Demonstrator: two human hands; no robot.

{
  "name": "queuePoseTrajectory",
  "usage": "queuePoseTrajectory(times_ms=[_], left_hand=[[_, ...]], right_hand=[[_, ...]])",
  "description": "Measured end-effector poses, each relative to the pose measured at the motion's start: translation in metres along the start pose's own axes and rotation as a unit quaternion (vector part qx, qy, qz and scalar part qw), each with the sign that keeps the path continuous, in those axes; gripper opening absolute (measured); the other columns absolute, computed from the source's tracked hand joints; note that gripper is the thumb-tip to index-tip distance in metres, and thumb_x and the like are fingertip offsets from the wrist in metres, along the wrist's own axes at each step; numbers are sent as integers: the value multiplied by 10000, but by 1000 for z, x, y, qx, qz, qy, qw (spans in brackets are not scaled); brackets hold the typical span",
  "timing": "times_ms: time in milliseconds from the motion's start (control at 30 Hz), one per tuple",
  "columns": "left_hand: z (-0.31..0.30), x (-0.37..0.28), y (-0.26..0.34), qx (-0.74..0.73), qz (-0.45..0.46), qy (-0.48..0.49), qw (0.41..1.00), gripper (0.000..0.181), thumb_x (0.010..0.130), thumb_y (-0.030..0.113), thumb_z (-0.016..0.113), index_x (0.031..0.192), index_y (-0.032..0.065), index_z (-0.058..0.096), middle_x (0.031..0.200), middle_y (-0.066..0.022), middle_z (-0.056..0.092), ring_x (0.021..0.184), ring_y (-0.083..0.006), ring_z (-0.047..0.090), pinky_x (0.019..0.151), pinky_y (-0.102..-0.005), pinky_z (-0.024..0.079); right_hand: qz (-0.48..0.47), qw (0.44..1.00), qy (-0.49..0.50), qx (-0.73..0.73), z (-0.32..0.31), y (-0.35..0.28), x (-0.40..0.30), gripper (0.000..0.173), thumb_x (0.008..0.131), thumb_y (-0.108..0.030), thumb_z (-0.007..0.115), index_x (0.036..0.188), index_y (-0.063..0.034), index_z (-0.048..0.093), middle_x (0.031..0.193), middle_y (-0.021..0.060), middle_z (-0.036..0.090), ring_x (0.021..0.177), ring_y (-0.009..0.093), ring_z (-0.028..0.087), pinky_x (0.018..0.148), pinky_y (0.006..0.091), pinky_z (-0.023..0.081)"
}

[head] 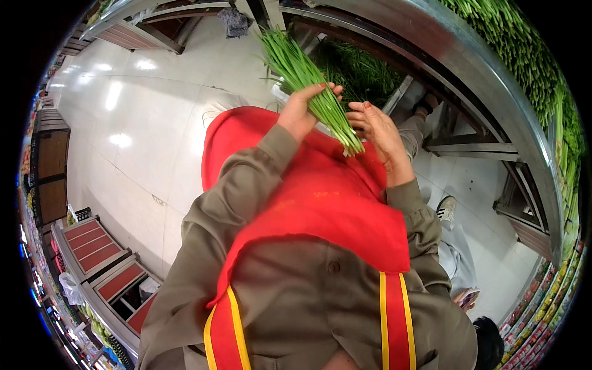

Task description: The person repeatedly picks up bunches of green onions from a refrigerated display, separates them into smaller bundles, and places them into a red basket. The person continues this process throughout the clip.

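Note:
My left hand [301, 110] grips a bunch of long green chives [314, 88] around its middle, thumb on top. The bunch slants, its leafy tips towards the upper left and its pale cut ends towards my lower right. Beside those cut ends is my right hand [381, 132], palm turned inward and fingers loosely bent. Whether its fingertips touch the stems I cannot tell. Below both hands hangs my red apron [314, 203]. Under the display stand, a crate [398, 95] holds loose dark-green leaves [356, 69].
A metal-edged display stand [462, 34] curves along the front and right, with green stalks [522, 51] piled on top. At my right, a person holds a phone [469, 297]; their sneaker [447, 210] is on the tiled floor [138, 138]. Red-panelled stands [95, 245] are at lower left.

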State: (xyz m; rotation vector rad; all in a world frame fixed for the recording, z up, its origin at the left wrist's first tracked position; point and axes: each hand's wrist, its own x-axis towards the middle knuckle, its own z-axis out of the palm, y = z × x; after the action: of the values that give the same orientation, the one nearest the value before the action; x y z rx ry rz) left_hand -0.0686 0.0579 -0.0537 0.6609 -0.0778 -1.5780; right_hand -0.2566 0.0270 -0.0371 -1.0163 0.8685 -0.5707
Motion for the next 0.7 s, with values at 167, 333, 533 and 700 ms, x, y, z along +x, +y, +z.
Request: queuePoseTrajectory(times_ms=[167, 333, 533, 700], left_hand=[[-12, 3, 0, 6, 26, 32, 999, 217, 830, 102, 548, 1009, -20, 527, 1036, -133, 595, 968, -246, 570, 872, -380, 455], [-15, 3, 2, 25, 31, 4, 999, 268, 835, 125, 567, 1052, -20, 508, 1071, -121, 585, 996, -235, 563, 880, -383, 453], [-24, 1, 11, 1, -7, -27, 1000, 358, 821, 92, 584, 1132, -56, 486, 1115, -151, 565, 1044, -255, 541, 933, -383, 426], [-29, 4, 8, 31, -5, -19, 999, 357, 814, 73, 588, 1127, -73, 500, 1122, -159, 564, 1046, -263, 543, 946, -373, 420]], right_hand=[[-30, 993, 15, -115, 0, -2, 0, 188, 854, -201, 578, 894, -18, 592, 804, 13, 592, 695, 61, 528, 651, 191, 414], [-12, 990, -35, -138, 10, 3, -1, 92, 803, -97, 600, 846, -19, 579, 751, 2, 585, 637, 56, 520, 582, 184, 409], [42, 998, -28, 24, -2, 0, 4, 191, 842, -153, 564, 975, -16, 579, 775, 32, 602, 679, 106, 551, 628, 220, 438], [66, 995, -52, 53, 3, -3, 3, 197, 851, -148, 548, 985, -7, 577, 750, 28, 590, 674, 105, 543, 625, 213, 429]])
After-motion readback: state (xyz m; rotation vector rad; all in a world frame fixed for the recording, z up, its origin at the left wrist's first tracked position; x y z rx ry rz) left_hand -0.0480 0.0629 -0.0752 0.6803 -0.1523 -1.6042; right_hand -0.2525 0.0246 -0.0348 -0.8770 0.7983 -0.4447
